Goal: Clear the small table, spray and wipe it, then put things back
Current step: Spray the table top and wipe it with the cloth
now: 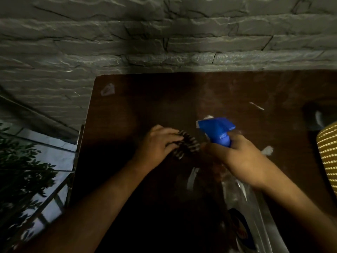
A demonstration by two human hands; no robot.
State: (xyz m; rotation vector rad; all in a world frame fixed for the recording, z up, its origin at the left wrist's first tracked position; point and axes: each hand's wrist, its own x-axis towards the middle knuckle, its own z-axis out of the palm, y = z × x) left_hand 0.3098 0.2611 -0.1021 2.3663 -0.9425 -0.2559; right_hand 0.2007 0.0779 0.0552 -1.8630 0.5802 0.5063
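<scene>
Head view shows one table (127,99), left hand (156,143) gripping one striped cloth (187,143), right hand (235,157) clasping one spray bottle (217,130).

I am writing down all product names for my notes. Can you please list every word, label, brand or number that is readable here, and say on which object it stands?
No text can be read in this picture.
Spray bottle: the blue head carries no visible writing; the label low on its clear body is dark and blurred, unreadable.
Table: pale sticker scraps only, no letters visible.
</scene>
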